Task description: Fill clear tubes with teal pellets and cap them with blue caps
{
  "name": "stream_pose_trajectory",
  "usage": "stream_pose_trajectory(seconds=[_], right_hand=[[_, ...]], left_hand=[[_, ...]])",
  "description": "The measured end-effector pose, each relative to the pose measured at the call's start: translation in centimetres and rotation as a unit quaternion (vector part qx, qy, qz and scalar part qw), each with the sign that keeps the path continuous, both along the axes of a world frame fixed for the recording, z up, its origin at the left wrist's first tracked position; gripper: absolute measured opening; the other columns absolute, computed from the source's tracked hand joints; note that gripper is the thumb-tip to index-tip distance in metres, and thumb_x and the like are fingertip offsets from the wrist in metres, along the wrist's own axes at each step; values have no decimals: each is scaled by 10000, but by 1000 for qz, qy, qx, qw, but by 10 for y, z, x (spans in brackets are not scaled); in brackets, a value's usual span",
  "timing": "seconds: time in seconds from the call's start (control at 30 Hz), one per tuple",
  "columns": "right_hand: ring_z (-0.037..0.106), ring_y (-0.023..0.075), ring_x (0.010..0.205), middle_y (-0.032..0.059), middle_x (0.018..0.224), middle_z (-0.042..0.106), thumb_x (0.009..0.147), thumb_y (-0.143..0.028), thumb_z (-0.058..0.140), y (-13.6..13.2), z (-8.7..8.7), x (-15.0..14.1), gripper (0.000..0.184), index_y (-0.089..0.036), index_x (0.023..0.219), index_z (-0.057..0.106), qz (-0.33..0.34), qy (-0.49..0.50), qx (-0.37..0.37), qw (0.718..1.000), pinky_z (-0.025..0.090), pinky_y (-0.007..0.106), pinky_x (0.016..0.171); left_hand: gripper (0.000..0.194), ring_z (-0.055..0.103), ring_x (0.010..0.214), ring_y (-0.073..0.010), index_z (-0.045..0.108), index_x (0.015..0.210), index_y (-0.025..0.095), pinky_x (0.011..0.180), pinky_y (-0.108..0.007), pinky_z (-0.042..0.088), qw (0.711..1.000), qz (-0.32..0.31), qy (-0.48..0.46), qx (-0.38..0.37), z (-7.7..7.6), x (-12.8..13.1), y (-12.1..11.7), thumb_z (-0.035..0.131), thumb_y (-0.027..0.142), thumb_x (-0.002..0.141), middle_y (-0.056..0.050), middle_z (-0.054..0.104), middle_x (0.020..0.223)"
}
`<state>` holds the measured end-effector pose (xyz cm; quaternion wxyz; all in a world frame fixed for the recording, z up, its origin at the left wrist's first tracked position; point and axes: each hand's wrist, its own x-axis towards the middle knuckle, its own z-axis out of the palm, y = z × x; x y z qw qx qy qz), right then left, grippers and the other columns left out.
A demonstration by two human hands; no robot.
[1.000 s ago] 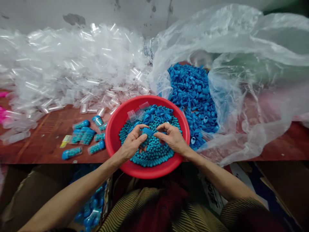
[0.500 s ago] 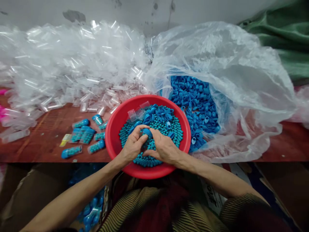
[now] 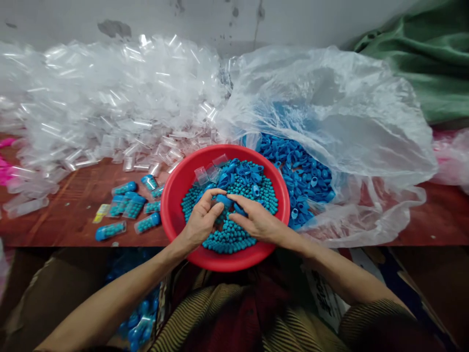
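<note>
My left hand point(image 3: 202, 217) is closed around a small clear tube with a blue cap point(image 3: 223, 200), over the red basin point(image 3: 170, 215). Its fingers hide most of the tube. My right hand point(image 3: 258, 218) is beside it, thumb and forefinger apart, the forefinger's tip close to the cap. A blue piece shows in the gap between those fingers; I cannot tell whether they touch it. Below both hands, turquoise beads point(image 3: 229, 239) fill the basin. Loose blue caps point(image 3: 242, 172) and a few clear tubes point(image 3: 201, 175) lie on the beads toward the back.
Left of the basin, several bead-filled tubes point(image 3: 134, 206) lie near a yellow piece point(image 3: 101, 213) on the red-brown table point(image 3: 76, 215). Empty clear tubes point(image 3: 120, 107) are heaped behind. To the right, a clear plastic bag point(image 3: 366, 117) spreads around more blue caps point(image 3: 306, 171).
My right hand has drawn slightly back to the right, its thumb and forefinger parting from the cap. My left hand keeps its hold. The plastic bag has sagged lower over the caps.
</note>
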<state>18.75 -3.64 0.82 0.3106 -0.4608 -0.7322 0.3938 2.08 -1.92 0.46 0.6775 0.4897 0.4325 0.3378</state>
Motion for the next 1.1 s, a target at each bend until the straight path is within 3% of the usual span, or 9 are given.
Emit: stream_pose_trajectory(seconds=[0.17, 0.27, 0.37, 0.47, 0.53, 0.63, 0.77, 0.93, 1.1], right_hand=[[575, 92, 592, -1, 827, 570, 756, -240, 573, 11, 8, 9, 364, -168, 1102, 485, -63, 215, -200, 954, 530, 252, 517], [609, 111, 631, -3, 889, 574, 647, -264, 689, 18, 6, 4, 513, -189, 1096, 453, -122, 287, -219, 925, 549, 257, 490], [609, 118, 624, 1, 885, 591, 643, -312, 708, 21, 4, -1, 487, -184, 1053, 478, -154, 289, -196, 924, 551, 266, 480], [614, 134, 639, 27, 871, 636, 763, -340, 625, 18, 1, -4, 371, -180, 1085, 536, -142, 189, -109, 966, 564, 305, 577], [643, 185, 806, 75, 974, 652, 850, -352, 537, 13, -1, -6, 362, -182, 1170, 534, -95, 73, -2, 993, 557, 363, 742], [522, 291, 1159, 189, 1248, 529, 854, -452, 524, 3, -3, -13, 636, -135, 1373, 337, -13, -83, 125, 989, 497, 444, 891], [551, 340, 1080, 268, 1286, 428, 758, -554, 593, -6, -2, -23, 979, -88, 1446, 76, -15, -219, 149, 964, 554, 431, 694], [600, 272, 831, 198, 1083, 529, 769, -524, 543, -7, -2, -28, 874, -68, 1415, 171, -37, -272, 174, 946, 519, 337, 520], [581, 284, 848, 190, 1063, 534, 746, -535, 546, -6, -4, -29, 820, -78, 1373, 282, -26, -278, 171, 945, 500, 326, 506]], left_hand=[[410, 494, 376, -81, 451, 1112, 222, 323, -170, 326, 999, -30, -1, 13, -1, -8, 4, 573, 442, 788, 73, 461, 568], [419, 451, 354, -65, 457, 1142, 220, 339, -182, 351, 999, -31, 3, 22, 3, -7, 2, 587, 398, 786, 78, 455, 557], [450, 440, 366, -66, 437, 1192, 225, 347, -189, 354, 999, -28, 5, 24, 8, -6, 1, 579, 371, 791, 72, 454, 568], [495, 431, 386, -67, 410, 1251, 235, 357, -199, 354, 999, -24, 18, 28, 9, -4, 0, 570, 353, 797, 61, 451, 603], [504, 398, 397, -62, 398, 1277, 232, 369, -202, 343, 999, -12, 29, 43, 8, -3, -2, 553, 339, 809, 62, 422, 602], [483, 350, 442, -63, 407, 1275, 203, 409, -204, 311, 996, 15, 44, 77, 5, -1, -3, 530, 316, 822, 61, 386, 599], [465, 341, 515, -73, 423, 1234, 166, 475, -211, 297, 995, 9, 44, 92, 3, 1, -3, 538, 318, 809, 49, 418, 633], [336, 342, 532, -73, 465, 1071, 183, 499, -202, 297, 997, 2, 18, 69, 4, 5, -4, 570, 343, 795, 54, 424, 640], [221, 392, 593, -80, 489, 921, 194, 542, -193, 342, 997, 51, 7, 62, 7, 13, -9, 587, 331, 779, 41, 444, 706]])
